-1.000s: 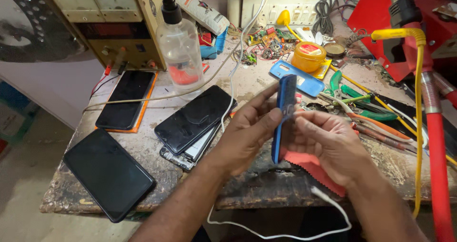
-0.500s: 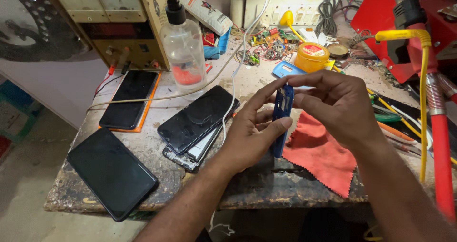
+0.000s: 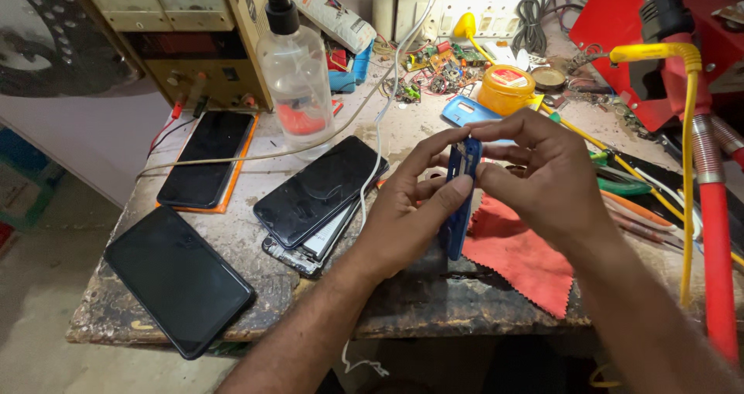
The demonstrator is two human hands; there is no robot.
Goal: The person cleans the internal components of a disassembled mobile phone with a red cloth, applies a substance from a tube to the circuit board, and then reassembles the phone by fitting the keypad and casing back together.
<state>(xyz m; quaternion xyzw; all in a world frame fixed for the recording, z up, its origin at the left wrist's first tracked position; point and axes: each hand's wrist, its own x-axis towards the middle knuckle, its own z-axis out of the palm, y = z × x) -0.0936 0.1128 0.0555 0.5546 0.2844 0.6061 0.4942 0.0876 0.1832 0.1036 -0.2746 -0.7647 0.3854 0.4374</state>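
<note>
A blue phone (image 3: pixel 460 208) stands on edge above the worn bench, pinched between both hands. My left hand (image 3: pixel 403 208) grips its lower half from the left, thumb across the edge. My right hand (image 3: pixel 535 173) curls over its top end, fingertips on the upper corner. Under the hands lies a red cloth (image 3: pixel 523 254). A stack of black phones (image 3: pixel 318 196) rests just left of my left hand.
Two more black phones lie at the left, one in an orange case (image 3: pixel 205 158) and one at the bench corner (image 3: pixel 177 278). A clear pump bottle (image 3: pixel 294 76), power supply box (image 3: pixel 182 37), yellow tin (image 3: pixel 505 88), blue phone back (image 3: pixel 465 111), cables and a red stand (image 3: pixel 713 231) crowd the back and right.
The blue phone has stayed upright between the hands. My right hand rose from below the phone to cover its top end, uncovering the red cloth.
</note>
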